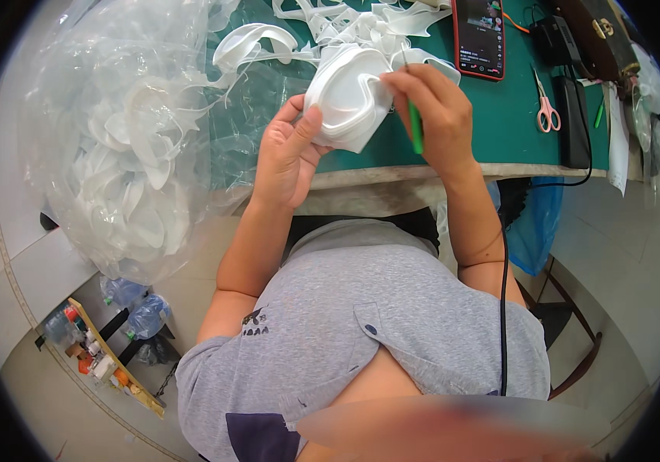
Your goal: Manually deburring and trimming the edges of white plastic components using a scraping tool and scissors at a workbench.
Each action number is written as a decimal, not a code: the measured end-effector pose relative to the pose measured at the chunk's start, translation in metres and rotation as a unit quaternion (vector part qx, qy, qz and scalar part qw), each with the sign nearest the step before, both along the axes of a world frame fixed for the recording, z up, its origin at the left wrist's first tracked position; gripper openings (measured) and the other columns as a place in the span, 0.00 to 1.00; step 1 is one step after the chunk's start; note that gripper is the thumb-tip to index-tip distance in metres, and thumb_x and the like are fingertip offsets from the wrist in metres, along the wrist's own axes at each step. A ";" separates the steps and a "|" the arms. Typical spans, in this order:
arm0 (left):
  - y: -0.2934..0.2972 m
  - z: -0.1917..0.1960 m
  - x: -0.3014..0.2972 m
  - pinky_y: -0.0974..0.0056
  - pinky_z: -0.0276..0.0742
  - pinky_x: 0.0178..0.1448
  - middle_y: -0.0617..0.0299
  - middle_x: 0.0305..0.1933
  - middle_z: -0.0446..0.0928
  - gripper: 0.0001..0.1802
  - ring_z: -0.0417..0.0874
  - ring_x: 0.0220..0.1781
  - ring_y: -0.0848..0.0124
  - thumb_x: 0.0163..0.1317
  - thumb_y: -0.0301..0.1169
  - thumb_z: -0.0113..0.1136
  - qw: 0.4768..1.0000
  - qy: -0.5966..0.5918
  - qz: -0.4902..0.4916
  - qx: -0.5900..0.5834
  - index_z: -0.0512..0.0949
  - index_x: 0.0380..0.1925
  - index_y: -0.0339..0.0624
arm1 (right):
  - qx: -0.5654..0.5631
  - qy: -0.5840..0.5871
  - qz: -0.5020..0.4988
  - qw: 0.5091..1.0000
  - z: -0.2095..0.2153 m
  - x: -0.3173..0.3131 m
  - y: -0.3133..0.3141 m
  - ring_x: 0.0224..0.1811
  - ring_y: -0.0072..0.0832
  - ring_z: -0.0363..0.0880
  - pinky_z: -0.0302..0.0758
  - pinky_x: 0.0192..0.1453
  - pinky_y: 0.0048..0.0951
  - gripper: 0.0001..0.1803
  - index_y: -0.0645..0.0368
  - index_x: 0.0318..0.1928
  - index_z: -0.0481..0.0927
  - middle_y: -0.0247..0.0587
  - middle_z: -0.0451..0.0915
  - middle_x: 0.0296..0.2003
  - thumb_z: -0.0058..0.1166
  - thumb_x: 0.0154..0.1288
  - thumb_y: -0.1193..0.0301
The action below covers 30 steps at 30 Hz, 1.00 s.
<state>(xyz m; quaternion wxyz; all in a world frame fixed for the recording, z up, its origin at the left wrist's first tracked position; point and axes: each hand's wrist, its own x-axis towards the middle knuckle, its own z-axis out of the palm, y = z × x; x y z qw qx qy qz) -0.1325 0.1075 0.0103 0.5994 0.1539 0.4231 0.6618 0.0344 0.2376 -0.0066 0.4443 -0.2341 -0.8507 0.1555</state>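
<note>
A white cup-shaped fabric piece [345, 96] with a raised, curved rim is held over the front of the table. My left hand [291, 150] grips its left edge, thumb on the near side and fingers around the outside. At its right edge my right hand [441, 108] is closed around a slim tool with a green handle [415, 131]. The handle points down out of my fist, and a thin tip shows above my fingers; the tool's exact kind is unclear. My right fingertips are at the piece's rim. Behind it lies a tangle of white fabric strips [353, 27].
A large clear plastic bag [125, 154] full of white curved pieces bulges at the left. On the green tabletop [526, 146] are a red-edged phone [479, 38], pink-handled scissors [547, 112] and a black oblong case [573, 123]. A black cable [505, 308] hangs at my right.
</note>
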 end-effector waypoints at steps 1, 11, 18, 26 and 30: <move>-0.002 -0.001 -0.004 0.59 0.78 0.53 0.56 0.48 0.78 0.19 0.81 0.48 0.69 0.65 0.36 0.60 1.000 0.011 0.012 0.006 0.69 0.50 0.36 | 0.004 0.016 -0.013 1.000 -0.001 0.001 0.001 0.29 0.29 0.78 0.74 0.33 0.25 0.08 0.61 0.38 0.80 0.40 0.78 0.35 0.61 0.57 0.80; 0.001 -0.002 -0.030 0.62 0.74 0.58 0.57 0.51 0.78 0.20 0.79 0.52 0.69 0.66 0.35 0.58 0.995 -0.017 0.097 -0.008 0.72 0.52 0.34 | -0.473 0.429 0.240 0.730 0.022 0.026 0.015 0.29 0.20 0.68 0.66 0.30 0.20 0.07 0.61 0.40 0.71 0.38 0.70 0.34 0.43 0.74 0.71; 0.002 0.001 -0.021 0.61 0.71 0.64 0.58 0.54 0.76 0.20 0.78 0.55 0.68 0.68 0.30 0.54 0.991 -0.090 0.085 0.043 0.69 0.57 0.33 | -0.412 0.215 0.286 0.838 0.052 0.003 -0.031 0.29 0.22 0.74 0.71 0.35 0.20 0.09 0.62 0.39 0.72 0.43 0.74 0.34 0.47 0.72 0.68; -0.003 -0.022 0.001 0.73 0.71 0.52 0.60 0.45 0.79 0.14 0.77 0.46 0.79 0.68 0.26 0.55 0.965 0.254 0.070 -0.011 0.75 0.50 0.30 | -0.398 0.381 0.445 0.706 0.086 -0.009 -0.017 0.34 0.33 0.79 0.79 0.38 0.32 0.11 0.57 0.44 0.70 0.45 0.75 0.37 0.50 0.70 0.64; -0.004 -0.013 -0.004 0.73 0.71 0.52 0.61 0.44 0.80 0.13 0.77 0.44 0.79 0.69 0.28 0.53 0.976 0.212 0.057 -0.006 0.75 0.49 0.30 | -0.268 0.478 0.244 0.800 0.116 -0.012 0.027 0.35 0.24 0.76 0.74 0.37 0.22 0.10 0.62 0.42 0.77 0.38 0.77 0.33 0.48 0.71 0.67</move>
